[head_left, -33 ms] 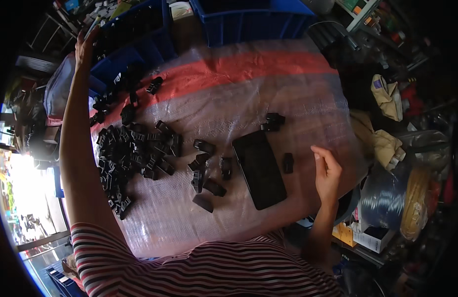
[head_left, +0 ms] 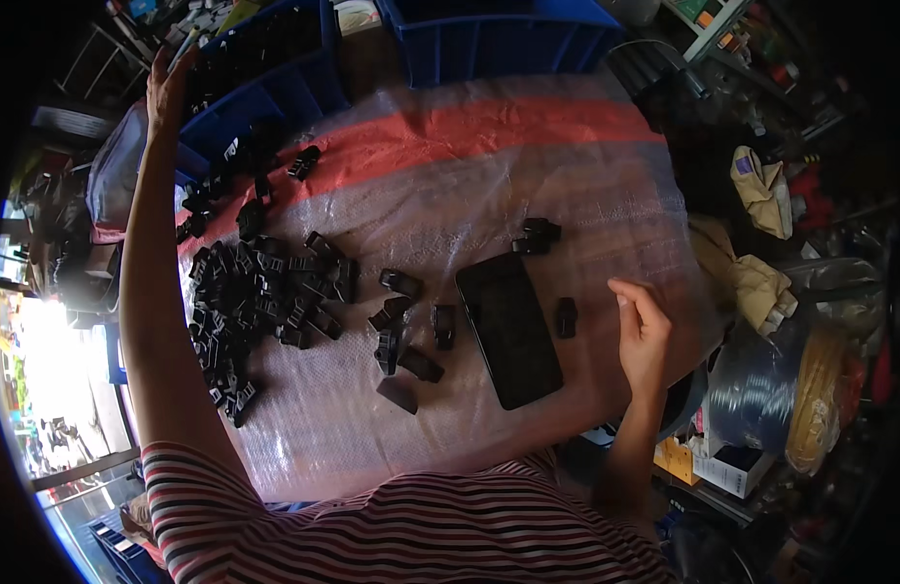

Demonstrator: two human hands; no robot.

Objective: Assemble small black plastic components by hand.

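Note:
My left hand (head_left: 165, 90) reaches far forward to the left end of a blue bin (head_left: 265, 112). Its fingers are spread apart beside the rim; whether they touch the bin I cannot tell. Dark small parts fill the bin. More black plastic clips (head_left: 265, 282) lie heaped on the left of the table, with several loose ones trailing toward the middle. My right hand (head_left: 646, 341) hovers over the right side, loosely closed with thumb and forefinger near each other and nothing visible in it. Nearest to it is a single black clip (head_left: 566, 317), beside a dark flat tablet (head_left: 510, 331).
A woven plastic sheet with a red stripe (head_left: 489, 122) covers the table. Another blue bin (head_left: 499, 54) stands at the far edge. Two more clips (head_left: 537, 237) sit beyond the tablet. Beige gloves (head_left: 761, 192) and wrapped coils (head_left: 756, 394) crowd the right side.
The view has shifted very slightly. Both hands hold nearly the same places, and the clips and tablet stay where they lay.

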